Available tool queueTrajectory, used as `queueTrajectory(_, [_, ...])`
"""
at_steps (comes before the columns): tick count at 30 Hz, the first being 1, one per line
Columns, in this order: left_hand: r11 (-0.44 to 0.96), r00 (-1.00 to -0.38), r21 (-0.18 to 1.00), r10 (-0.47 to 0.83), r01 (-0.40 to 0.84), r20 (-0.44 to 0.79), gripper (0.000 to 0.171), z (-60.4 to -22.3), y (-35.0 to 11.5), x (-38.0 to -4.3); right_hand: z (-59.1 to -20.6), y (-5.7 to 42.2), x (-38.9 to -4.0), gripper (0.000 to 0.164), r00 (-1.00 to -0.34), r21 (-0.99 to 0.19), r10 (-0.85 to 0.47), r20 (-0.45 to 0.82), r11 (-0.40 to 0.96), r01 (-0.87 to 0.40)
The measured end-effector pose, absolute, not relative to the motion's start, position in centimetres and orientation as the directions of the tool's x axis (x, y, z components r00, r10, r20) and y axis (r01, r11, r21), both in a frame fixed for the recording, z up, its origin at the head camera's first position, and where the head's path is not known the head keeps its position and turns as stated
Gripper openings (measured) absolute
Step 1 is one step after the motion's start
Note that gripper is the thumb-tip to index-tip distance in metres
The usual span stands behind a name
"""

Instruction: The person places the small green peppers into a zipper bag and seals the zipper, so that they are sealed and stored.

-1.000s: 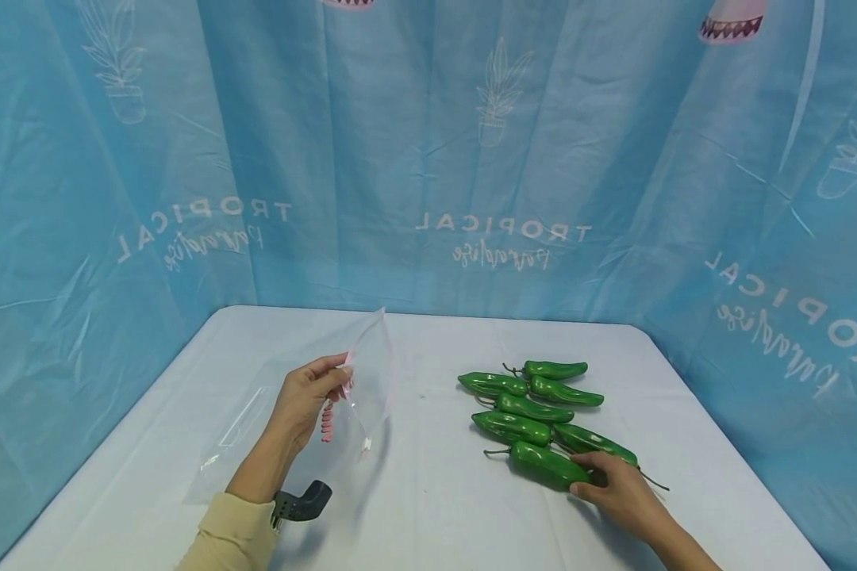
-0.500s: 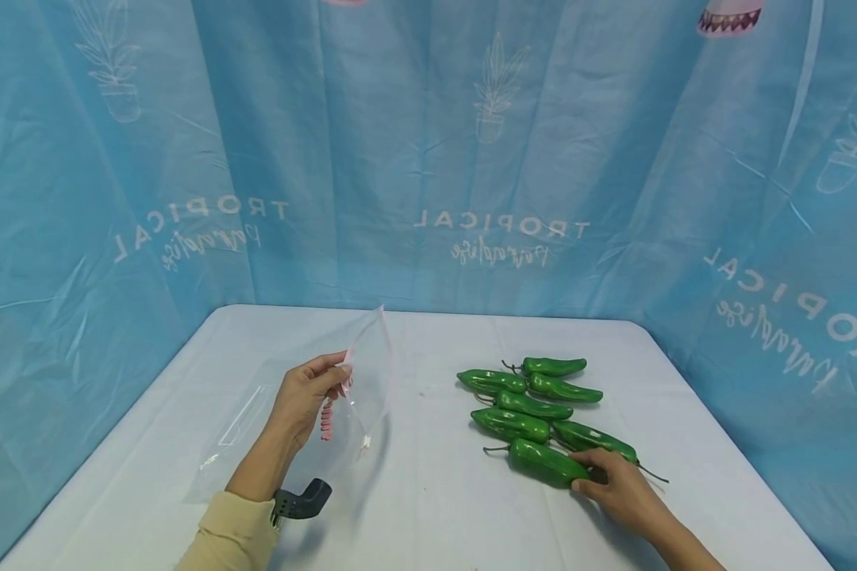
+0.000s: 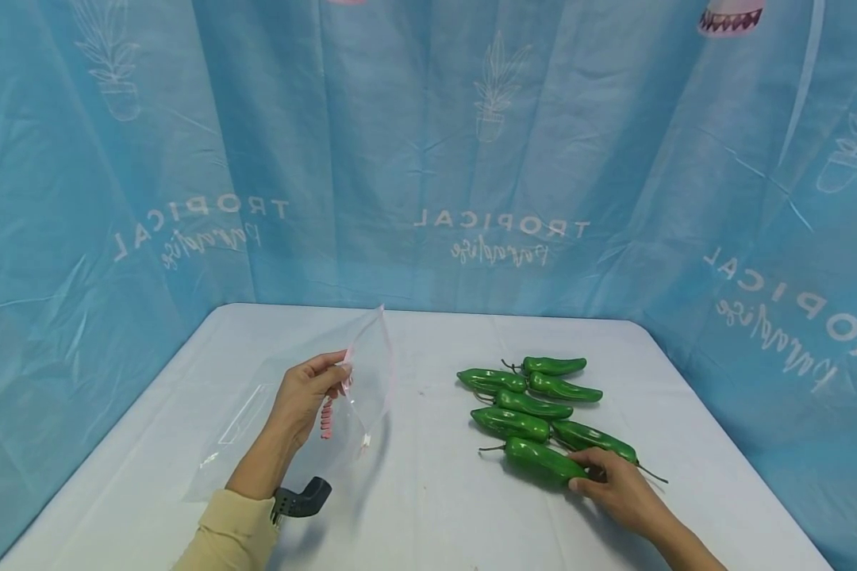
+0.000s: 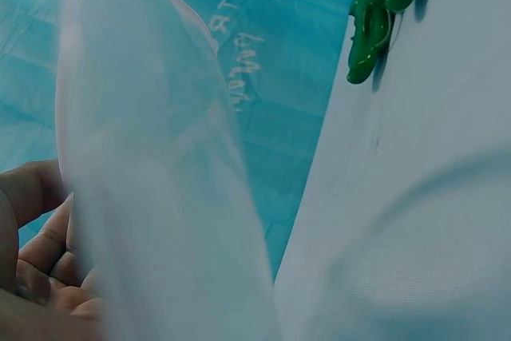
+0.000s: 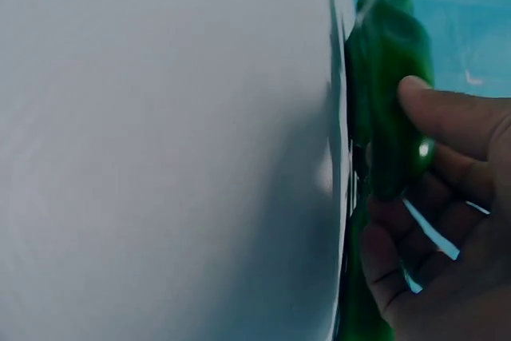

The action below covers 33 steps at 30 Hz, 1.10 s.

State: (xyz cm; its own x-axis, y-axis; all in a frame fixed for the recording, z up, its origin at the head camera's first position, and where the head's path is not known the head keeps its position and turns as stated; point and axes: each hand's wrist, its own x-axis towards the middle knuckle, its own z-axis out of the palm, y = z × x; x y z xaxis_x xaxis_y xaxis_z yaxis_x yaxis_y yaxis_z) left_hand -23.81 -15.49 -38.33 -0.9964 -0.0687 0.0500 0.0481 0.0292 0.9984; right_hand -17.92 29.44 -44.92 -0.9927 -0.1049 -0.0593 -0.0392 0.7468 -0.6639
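- My right hand [image 3: 617, 488] pinches the nearest green chilli pepper [image 3: 539, 460] at its rounded end, thumb on the near side and fingers curled behind; the grip is narrow and the pepper fills it.
- What has just changed is small: over the last half second the pepper's stem end has slid a little to the left; my hand has hardly shifted.
- I judge from this that the pepper now answers to my fingers, so the hold seems to have taken; whether it is clear of the white tablecloth [image 3: 464, 515] (its shadow lies close) I cannot tell.
- The six other green chilli peppers [image 3: 533, 406] lie in a loose cluster just beyond it, and they look undisturbed.
- My left hand [image 3: 310, 392] has not changed; it pinches the rim of the clear plastic zip bag [image 3: 253, 416] between thumb and fingers; the bag's pink-edged mouth gapes toward the peppers.
- For the work in hand, that means the bag stays ready while one pepper is held outside it, well apart from the mouth.
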Motion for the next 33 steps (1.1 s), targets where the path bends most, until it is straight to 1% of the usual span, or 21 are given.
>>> queueTrajectory(5, [0.031,-0.996,0.998,-0.068,0.050,0.052,0.037,-38.3,-15.5,-23.8,-44.2,29.0,-17.7,0.047,-0.985,-0.681,-0.170,-0.022,0.724,-0.110])
queueTrajectory(9, [0.029,-0.997,0.998,-0.061,0.053,0.054,0.038,-38.3,-15.5,-23.8,-43.6,28.5,-17.7,0.045,-0.984,-0.684,-0.178,-0.010,0.719,-0.123])
queueTrajectory(19, [0.030,-0.997,0.999,-0.068,0.042,0.044,0.036,-38.2,-15.4,-23.7,-42.3,26.4,-17.9,0.042,-0.994,-0.672,-0.105,-0.007,0.737,-0.073])
queueTrajectory(23, [0.027,-0.997,0.998,-0.064,0.052,0.053,0.036,-38.3,-15.4,-23.7,-41.8,25.5,-18.3,0.040,-0.993,-0.668,-0.115,0.025,0.737,-0.102])
queueTrajectory(33, [0.037,-0.996,0.997,-0.061,0.068,0.070,0.037,-38.4,-15.2,-23.7,-40.3,22.9,-19.7,0.040,-0.977,-0.716,-0.179,0.111,0.668,-0.204])
